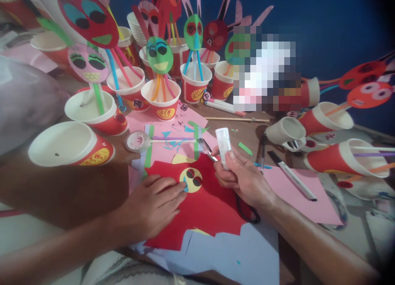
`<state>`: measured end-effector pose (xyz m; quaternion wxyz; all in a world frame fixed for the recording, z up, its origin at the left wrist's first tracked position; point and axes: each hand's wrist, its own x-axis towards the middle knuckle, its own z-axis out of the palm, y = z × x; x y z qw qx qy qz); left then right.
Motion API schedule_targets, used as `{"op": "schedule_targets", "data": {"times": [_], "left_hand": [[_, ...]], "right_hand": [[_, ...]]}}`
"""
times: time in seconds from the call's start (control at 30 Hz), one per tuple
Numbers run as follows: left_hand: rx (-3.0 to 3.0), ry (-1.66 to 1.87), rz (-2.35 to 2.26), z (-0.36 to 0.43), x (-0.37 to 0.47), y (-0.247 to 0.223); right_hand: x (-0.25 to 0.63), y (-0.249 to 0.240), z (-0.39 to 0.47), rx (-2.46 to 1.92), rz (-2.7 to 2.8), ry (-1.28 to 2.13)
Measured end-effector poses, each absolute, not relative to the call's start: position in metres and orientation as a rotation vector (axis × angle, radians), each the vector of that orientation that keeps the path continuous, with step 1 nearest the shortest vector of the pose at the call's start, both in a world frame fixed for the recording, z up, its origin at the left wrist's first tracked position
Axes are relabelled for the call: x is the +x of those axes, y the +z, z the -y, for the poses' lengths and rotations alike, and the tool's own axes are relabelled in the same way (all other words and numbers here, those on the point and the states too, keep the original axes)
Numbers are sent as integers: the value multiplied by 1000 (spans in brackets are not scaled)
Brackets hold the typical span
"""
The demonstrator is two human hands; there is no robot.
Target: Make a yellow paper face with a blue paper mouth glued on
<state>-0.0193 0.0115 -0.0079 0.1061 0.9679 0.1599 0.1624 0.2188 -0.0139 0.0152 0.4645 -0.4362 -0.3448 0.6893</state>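
My right hand [243,176] is closed around an upright white tube [223,147] that looks like a glue stick. Stretched out over a sheet of red paper [175,219], my left hand [154,205] has its fingertips at the edge of a small round yellow paper face [194,182]. That face has dark eyes with red lids and a blue paper triangle [185,184] as a beak, which the fingers touch. A metal-ended tool [206,148] shows beside my right fingers. Under my right wrist a black loop [251,215], perhaps a scissors handle, sticks out.
Paper cups [162,100] holding coloured paper masks on straws crowd the back and both sides. A tape roll [137,141] lies left of pink paper with scraps. To the right are a mug [285,133], a marker [293,176] and pink paper [321,194]. Light-blue paper [234,252] lies in front.
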Motion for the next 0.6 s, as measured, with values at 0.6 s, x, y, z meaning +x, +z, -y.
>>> {"op": "schedule_targets", "data": {"times": [0.6], "left_hand": [[2830, 525, -468, -13, -18, -6]], "right_hand": [[232, 33, 8, -1470, 1244, 1131]]}}
